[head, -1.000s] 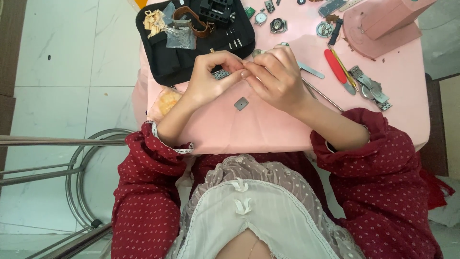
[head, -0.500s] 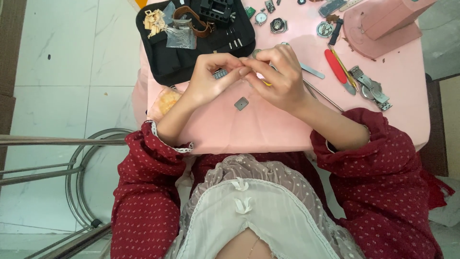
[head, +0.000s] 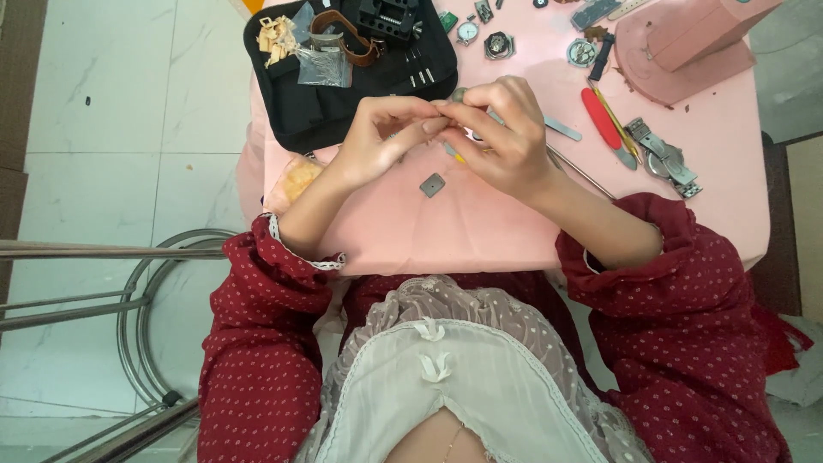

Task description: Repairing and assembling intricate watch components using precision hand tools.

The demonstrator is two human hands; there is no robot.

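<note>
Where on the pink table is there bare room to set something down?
Bare patches: the near strip of the pink table between the hands and the small grey square, and the right edge below the metal watch band. Crowded: the far edge by the black tool case.

1. Head view: worn on the person's head, facing straight down; the pink table (head: 514, 231) fills the upper frame, the lap the lower.
2. Range: close, within arm's reach.
3. Shared field: none; this is the sole view.
</note>
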